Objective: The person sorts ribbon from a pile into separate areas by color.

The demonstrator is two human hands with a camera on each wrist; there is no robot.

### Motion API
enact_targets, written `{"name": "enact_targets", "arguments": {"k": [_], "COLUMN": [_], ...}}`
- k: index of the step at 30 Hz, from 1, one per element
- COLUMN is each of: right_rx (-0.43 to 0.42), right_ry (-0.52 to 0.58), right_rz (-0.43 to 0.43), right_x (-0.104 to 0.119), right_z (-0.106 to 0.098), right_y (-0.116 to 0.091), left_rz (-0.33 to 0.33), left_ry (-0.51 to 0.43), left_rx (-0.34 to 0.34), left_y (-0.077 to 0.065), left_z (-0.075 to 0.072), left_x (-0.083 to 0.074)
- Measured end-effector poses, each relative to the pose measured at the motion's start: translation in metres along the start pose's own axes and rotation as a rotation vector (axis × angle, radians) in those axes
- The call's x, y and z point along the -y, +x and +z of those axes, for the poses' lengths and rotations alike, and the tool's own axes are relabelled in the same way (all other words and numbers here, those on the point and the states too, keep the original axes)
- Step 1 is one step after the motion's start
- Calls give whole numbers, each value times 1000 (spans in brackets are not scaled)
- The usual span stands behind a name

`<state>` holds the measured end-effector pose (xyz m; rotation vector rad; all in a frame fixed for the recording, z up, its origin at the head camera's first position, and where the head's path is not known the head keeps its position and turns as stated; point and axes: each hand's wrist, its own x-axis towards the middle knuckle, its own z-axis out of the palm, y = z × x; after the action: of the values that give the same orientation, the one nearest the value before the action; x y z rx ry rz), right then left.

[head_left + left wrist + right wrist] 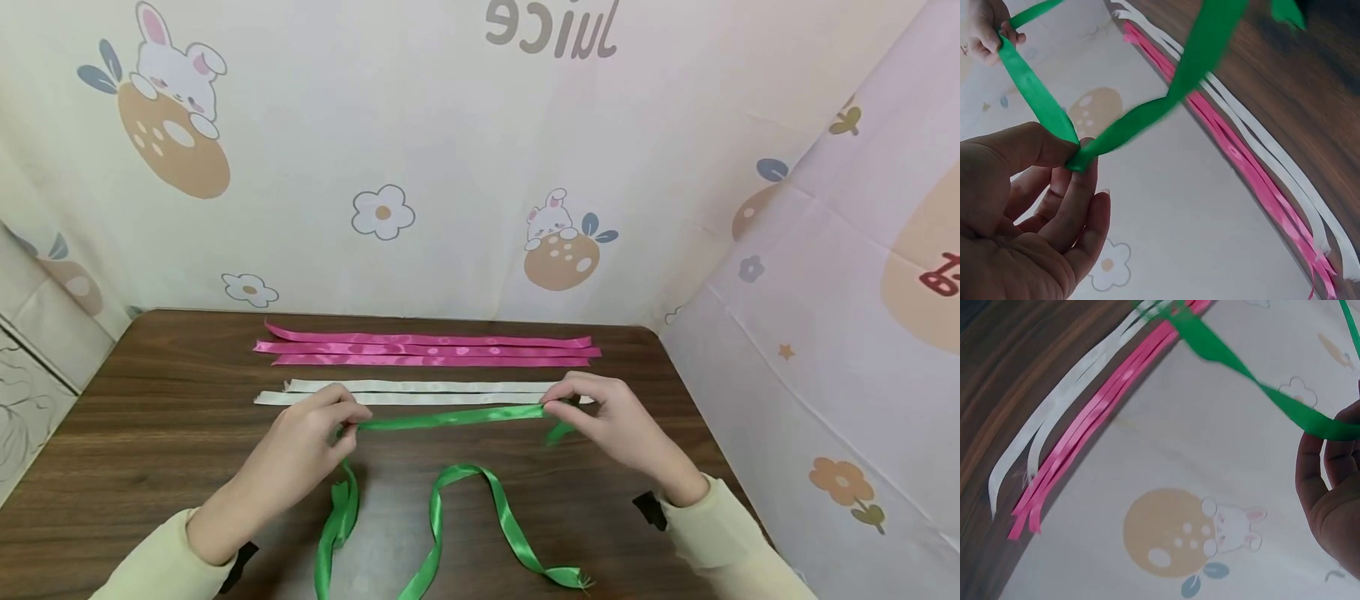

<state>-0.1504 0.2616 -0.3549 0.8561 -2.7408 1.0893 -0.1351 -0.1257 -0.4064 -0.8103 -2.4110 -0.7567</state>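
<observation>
A green ribbon (pixel 450 417) is stretched taut between both hands just above the brown table (pixel 150 425). My left hand (pixel 330 421) pinches it near its left part between thumb and fingers (pixel 1075 159). My right hand (pixel 577 408) pinches the ribbon's right end (pixel 1329 425). A second green ribbon (pixel 465 508) lies curled on the table near the front edge, and another green length (pixel 339 521) hangs down below my left hand. Two white ribbons (pixel 420 392) and three pink ribbons (pixel 427 348) lie straight behind the hands.
A printed cloth with rabbits and flowers (pixel 420 167) hangs behind the table and along the right side (pixel 840 333). Cream sleeves (pixel 150 567) cover both forearms. The table's left part (pixel 135 467) is bare wood.
</observation>
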Motion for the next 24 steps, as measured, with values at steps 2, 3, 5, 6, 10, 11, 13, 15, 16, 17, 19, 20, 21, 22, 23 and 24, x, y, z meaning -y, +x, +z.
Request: {"name": "enact_targets", "arguments": {"k": [2, 3, 5, 6, 10, 11, 13, 15, 16, 17, 19, 20, 21, 22, 23, 24], "right_rx": [-4, -5, -11, -16, -49, -54, -57, -56, -55, -56, -56, -58, -60, -63, -65, -68], "right_ry": [9, 19, 28, 21, -26, -38, -51, -54, -56, -56, -56, -60, -66, -74, -83, -93], "right_rz": [9, 10, 6, 4, 0, 3, 12, 20, 24, 26, 27, 26, 25, 24, 23, 24], "right_x": [-3, -4, -7, -8, -14, -15, -17, -19, -20, -21, -23, -24, -25, -25, -26, -27], "right_z": [-4, -5, -7, -8, -10, -10, -9, -9, -9, -8, -8, -8, -7, -7, -7, -7], "right_y": [-2, -3, -5, -6, -9, -9, -10, -11, -11, -11, -11, -11, -11, -11, -11, -11], "left_rz": [2, 2, 6, 5, -4, -12, -33, -57, -71, -83, -110, -125, -141, -155, -171, -187], "left_ry": [11, 16, 25, 26, 24, 21, 15, 11, 10, 8, 3, 1, -2, -3, -4, -4], "left_rx": [-9, -11, -18, -21, -29, -28, -19, -3, 7, 19, 48, 63, 80, 94, 108, 121], "left_y": [-1, -1, -2, -2, -3, -3, -4, -5, -5, -6, -7, -7, -8, -8, -9, -10], "left_z": [-1, -2, -3, -3, -4, -4, -5, -6, -6, -6, -6, -7, -7, -7, -8, -8], "left_x": [3, 4, 6, 7, 9, 9, 9, 9, 9, 10, 11, 12, 13, 14, 15, 17]}}
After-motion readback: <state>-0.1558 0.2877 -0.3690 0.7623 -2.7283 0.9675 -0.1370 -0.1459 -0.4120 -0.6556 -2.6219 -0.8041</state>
